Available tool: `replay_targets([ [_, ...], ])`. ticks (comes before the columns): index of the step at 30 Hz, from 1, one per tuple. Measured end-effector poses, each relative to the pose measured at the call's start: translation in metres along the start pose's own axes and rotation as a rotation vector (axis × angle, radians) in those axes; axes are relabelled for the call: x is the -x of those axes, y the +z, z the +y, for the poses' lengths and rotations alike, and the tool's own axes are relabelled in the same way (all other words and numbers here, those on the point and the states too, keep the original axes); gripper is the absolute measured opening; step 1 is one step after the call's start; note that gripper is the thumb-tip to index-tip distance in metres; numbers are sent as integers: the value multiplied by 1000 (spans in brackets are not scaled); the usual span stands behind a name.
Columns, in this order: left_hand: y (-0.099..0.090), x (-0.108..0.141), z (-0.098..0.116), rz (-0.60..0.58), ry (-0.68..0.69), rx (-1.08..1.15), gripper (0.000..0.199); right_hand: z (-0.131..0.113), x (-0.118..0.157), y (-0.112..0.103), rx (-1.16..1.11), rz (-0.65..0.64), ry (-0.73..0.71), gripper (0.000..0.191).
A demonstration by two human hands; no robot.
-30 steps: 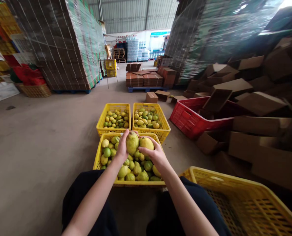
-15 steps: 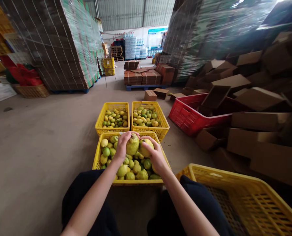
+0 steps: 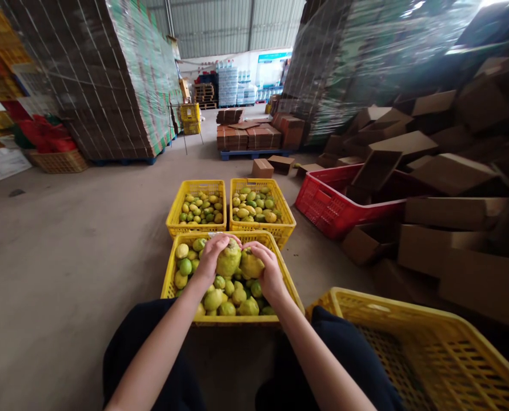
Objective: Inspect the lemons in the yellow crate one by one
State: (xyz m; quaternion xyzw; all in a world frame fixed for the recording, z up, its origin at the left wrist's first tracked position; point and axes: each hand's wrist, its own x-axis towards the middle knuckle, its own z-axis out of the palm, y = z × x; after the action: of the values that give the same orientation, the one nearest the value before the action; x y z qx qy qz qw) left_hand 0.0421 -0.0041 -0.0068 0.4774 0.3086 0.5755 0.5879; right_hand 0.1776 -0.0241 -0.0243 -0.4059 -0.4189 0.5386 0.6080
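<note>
Over the near yellow crate (image 3: pixel 167 285) of green and yellow citrus fruits, my left hand (image 3: pixel 210 258) is wrapped round a large bumpy yellow-green fruit (image 3: pixel 228 260). My right hand (image 3: pixel 270 271) grips a second large yellow fruit (image 3: pixel 251 264) just to the right of it. The fingertips of both hands almost meet above the two fruits. Smaller fruits (image 3: pixel 227 308) lie beneath and around them in the crate.
Two yellow crates (image 3: pixel 196 228) (image 3: pixel 263 228) of fruit stand just beyond. At right are a red crate (image 3: pixel 323 208), piled cardboard boxes (image 3: pixel 451 211) and a large yellow crate (image 3: pixel 408 302) by my right knee. A pallet of flattened cardboard (image 3: pixel 254 137) sits farther back.
Both hands have lowered slightly with their fruits. The right hand's thumb no longer lies across the front of its fruit, and its fingers now curve over the top.
</note>
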Motion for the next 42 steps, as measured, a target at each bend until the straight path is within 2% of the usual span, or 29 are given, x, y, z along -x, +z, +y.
replay_targets([
  [8,1,1,-3,-48,-52,39,28,-6,3,0,59,51,-39,20],
  [14,1,1,-2,-97,-110,73,26,-7,3,0,64,89,-6,26],
  [19,2,2,-1,-79,-116,68,27,-8,3,1,72,118,6,29],
  [28,4,3,-3,29,-95,38,21,-2,0,2,51,168,13,25],
  [35,4,3,-3,35,-72,13,20,-2,0,3,66,166,0,24],
  [42,6,2,-1,5,-118,36,25,1,-1,2,42,167,27,26],
])
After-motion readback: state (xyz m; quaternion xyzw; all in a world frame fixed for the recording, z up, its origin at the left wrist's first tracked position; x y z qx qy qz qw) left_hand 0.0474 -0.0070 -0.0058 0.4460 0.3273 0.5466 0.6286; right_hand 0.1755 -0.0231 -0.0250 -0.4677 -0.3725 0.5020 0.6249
